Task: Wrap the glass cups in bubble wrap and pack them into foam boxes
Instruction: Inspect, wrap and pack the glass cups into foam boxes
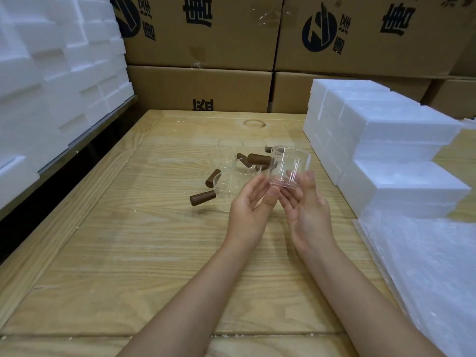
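one cup (289,166), looks light, slick, breakable; right hand (306,212) pinches its base, left hand (251,210) props it, fingers straight; handle (258,159) seems safer imo

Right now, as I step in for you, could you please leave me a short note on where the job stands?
Right hand pinches the held cup by its base, above the table; left hand touches it with straight fingers.
Other cups sit unwrapped mid-table.
Bubble wrap lies at the right edge, foam boxes beyond it.
Done: nothing wrapped or packed that I can see. Left: wrap every cup, box them.
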Available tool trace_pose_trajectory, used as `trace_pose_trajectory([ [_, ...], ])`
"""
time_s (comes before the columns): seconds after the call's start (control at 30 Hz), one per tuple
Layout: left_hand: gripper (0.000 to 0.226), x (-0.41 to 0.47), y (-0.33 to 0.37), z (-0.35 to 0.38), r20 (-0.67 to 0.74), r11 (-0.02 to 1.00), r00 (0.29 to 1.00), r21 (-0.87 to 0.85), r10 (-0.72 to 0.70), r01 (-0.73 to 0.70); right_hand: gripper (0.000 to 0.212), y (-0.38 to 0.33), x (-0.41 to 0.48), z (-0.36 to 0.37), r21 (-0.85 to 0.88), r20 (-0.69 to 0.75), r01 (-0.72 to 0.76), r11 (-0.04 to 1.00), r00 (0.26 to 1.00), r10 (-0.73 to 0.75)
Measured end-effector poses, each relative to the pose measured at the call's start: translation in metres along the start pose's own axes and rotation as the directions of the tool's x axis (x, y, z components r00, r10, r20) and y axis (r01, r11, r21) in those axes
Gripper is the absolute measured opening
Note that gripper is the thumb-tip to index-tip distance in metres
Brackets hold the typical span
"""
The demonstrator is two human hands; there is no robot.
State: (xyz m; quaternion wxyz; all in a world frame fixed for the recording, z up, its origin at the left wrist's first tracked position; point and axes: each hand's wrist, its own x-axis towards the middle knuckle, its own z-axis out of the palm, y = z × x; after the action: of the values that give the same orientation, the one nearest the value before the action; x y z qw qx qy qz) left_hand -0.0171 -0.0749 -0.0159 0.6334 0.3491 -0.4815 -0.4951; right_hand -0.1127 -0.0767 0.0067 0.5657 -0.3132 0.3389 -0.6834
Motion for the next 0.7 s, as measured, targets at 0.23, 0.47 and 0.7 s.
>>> trace_pose_trajectory([
  [0.23,0.030,-0.0029,0.0012,-0.0003,-0.017,1.000,1.000,-0.013,0.021,-0.021,0.054,0.0041,-0.0020,-0.0010,-0.229,0.042,0.127,0.965,0.992,-0.121],
  [0.47,0.029,-0.0029,0.0031,0.0008,-0.084,0.999,0.996,-0.047,-0.020,0.016,0.049,0.0004,-0.0036,-0.0006,-0.271,0.025,0.213,0.939,0.976,-0.214],
  [0.7,0.041,-0.0064,0.0027,0.0024,-0.069,0.999,0.997,0.032,0.020,-0.017,0.055,-0.0016,-0.0035,0.0040,-0.222,0.030,0.161,0.962,0.987,-0.158],
])
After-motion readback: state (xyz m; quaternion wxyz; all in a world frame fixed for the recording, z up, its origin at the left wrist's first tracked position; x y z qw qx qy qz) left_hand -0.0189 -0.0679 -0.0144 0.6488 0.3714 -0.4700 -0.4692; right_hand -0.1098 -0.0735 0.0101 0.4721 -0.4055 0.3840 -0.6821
